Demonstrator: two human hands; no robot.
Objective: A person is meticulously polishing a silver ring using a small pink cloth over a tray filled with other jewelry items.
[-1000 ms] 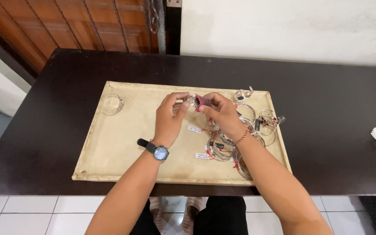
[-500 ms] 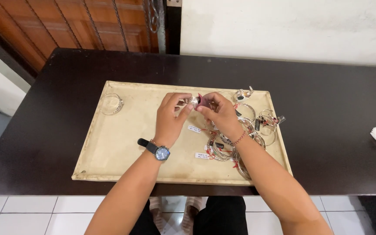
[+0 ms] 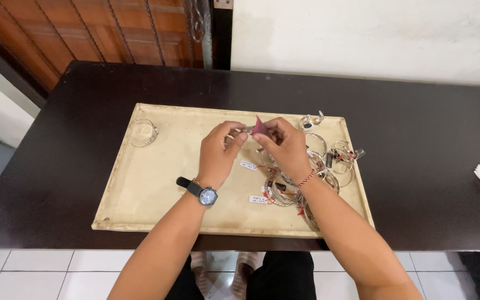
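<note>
The small silvery piece (image 3: 246,130) between the left hand (image 3: 220,153) and right hand (image 3: 284,147) is too small to identify — possibly a ring — mostly hidden by fingers.

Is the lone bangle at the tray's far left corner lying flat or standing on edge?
Flat. The bangle shows as an open ring lying on the beige tray, apart from both hands and the pile of bangles.

maroon cloth (image 3: 259,125), beige tray (image 3: 156,183), silver bangles (image 3: 329,161)
</note>
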